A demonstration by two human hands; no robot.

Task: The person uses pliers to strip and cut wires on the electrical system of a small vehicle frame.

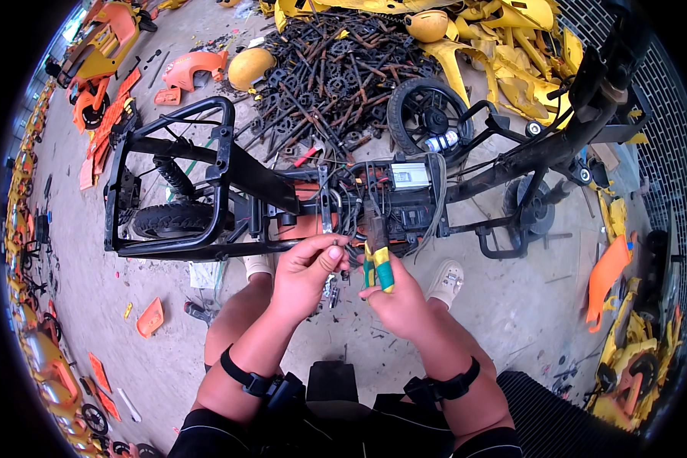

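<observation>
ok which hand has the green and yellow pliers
The right hand, wrapped around the pliers; the left hand has no pliers, its thumb and fingertips bunched beside the dark cables.

A grey concrete floor (pixel 84 263) carries heaped rusty metal rods (pixel 320 88), jumbled yellow plastic panels (pixel 515 85) and a curved orange plastic piece (pixel 151 317).

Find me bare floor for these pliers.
Mostly bare grey concrete floor lies between the cream right shoe and curved orange plastic panel, and between the small orange plastic shell and white strip. Crowded: the cable-strewn black metal frame and rusty metal heap.
</observation>
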